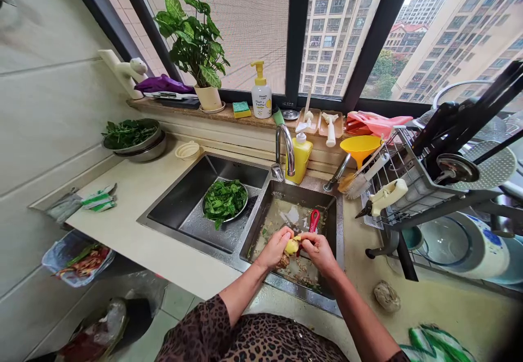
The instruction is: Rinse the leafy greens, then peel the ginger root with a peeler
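Observation:
Over the right sink basin, my left hand is closed around a knobby piece of ginger. Its upper part is bare and yellow; brown skin shows on the lower end. My right hand pinches the ginger's upper right side between thumb and fingers. Just beyond the hands, a red-handled tool leans in the basin, its working end not clearly visible. Cloudy water with peel scraps lies beneath the hands. In the left basin, leafy greens fill a round colander.
The faucet and a yellow soap bottle stand behind the basins. At right are a utensil rack and a brown lump on the counter. More greens sit in stacked bowls at left, above a scrap bin.

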`<state>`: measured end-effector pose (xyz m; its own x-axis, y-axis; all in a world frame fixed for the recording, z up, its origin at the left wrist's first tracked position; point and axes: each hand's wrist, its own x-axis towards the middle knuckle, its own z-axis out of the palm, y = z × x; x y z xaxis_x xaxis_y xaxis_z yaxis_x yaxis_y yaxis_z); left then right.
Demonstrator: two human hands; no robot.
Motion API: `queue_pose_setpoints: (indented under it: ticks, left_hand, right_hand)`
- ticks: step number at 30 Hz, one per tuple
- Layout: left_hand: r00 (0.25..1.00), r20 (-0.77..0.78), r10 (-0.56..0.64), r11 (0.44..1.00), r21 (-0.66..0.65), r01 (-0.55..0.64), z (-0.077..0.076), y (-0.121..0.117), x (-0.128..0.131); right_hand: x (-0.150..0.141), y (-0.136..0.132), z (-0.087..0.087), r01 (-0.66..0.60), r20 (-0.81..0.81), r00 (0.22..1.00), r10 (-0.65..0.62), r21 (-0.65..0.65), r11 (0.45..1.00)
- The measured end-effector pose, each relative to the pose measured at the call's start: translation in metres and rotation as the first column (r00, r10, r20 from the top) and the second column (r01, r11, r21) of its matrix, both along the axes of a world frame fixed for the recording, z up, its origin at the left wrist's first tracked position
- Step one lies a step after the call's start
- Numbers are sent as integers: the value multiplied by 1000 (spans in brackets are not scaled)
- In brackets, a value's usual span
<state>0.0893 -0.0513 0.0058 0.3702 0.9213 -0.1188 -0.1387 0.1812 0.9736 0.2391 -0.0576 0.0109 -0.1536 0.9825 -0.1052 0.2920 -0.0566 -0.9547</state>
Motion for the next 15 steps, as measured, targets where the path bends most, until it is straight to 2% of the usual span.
queue_pose_setpoints:
  ticks: [3,7,11,15]
  left_hand:
    - [999,31,9,1000,-19,-8,-2,0,2]
    - [997,7,78,997,-7,-78,-6,5,1]
    - [997,-45,65,997,30,-64,-11,7,-2]
    - [998,-41,48,999,19,-48,-17,7,0]
  right_hand:
    - [1,0,-1,35,-89,995,-39,-47,998]
    - [1,0,6,-79,-230,973,35,-184,980]
    - [-2,2,5,-58,-170,985,29,-171,983]
    - [-6,6,-15,17,-93,995,-27,-105,994]
